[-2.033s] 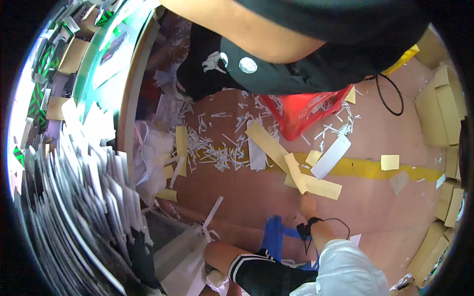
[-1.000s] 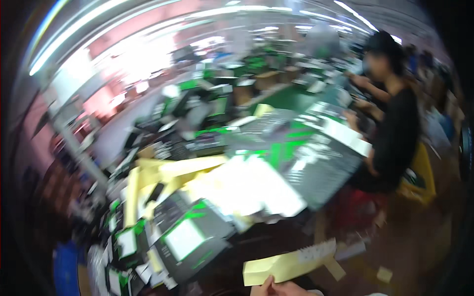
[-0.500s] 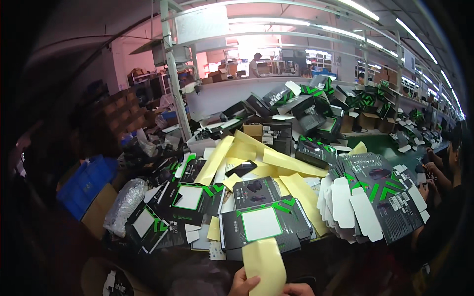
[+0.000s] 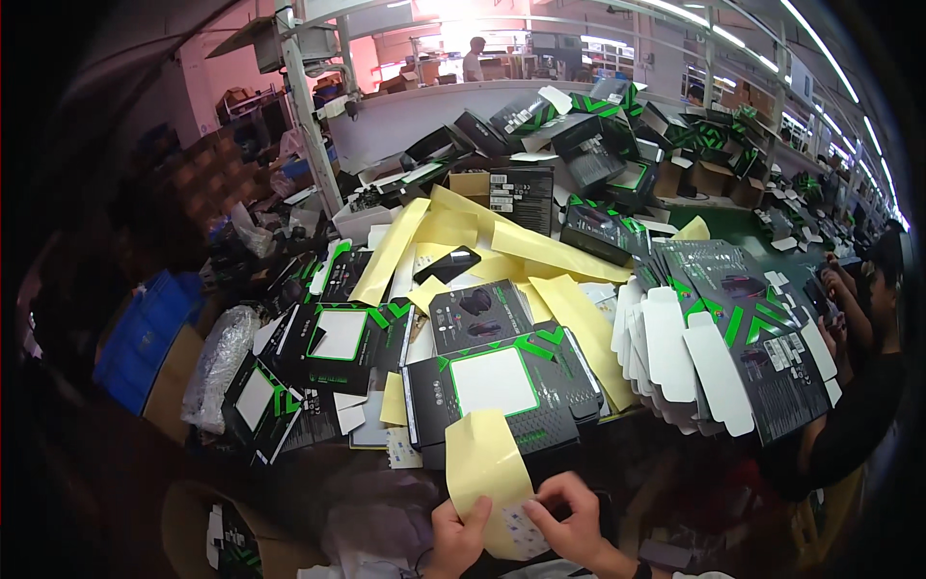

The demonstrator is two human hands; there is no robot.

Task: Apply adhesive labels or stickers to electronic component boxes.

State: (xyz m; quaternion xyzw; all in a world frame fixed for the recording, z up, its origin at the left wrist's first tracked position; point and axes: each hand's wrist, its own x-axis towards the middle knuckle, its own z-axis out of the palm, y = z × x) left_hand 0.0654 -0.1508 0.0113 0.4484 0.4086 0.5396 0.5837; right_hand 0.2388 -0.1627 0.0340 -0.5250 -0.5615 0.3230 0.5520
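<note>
In front of my body, below the table's near edge, a pale yellow backing sheet (image 4: 487, 454) stands tilted upward. My left hand (image 4: 458, 536) grips its lower left side, thumb on the front. Small clear or whitish stickers with blue marks (image 4: 521, 529) show on the sheet's lower part. At its right edge, my right hand (image 4: 571, 516) is closed in a pinch, thumb against the stickers; whether a sticker is between the fingers is hidden. Just beyond the sheet lies a flat black and green box (image 4: 564, 405) with a white window panel.
Flattened black and green boxes (image 4: 743, 318) lie stacked at right, beside a co-worker (image 4: 878, 318). Yellow sheets (image 4: 579, 318) and a black phone-like object (image 4: 447, 264) lie mid-table. Boxes (image 4: 588, 150) are heaped behind. Left are bubble wrap (image 4: 222, 367), a blue crate (image 4: 145, 328) and an open carton (image 4: 188, 516).
The view has tipped down, so both hands show more fully. My right hand has come up to the sheet's right edge, and the stickers on its lower part now show.
</note>
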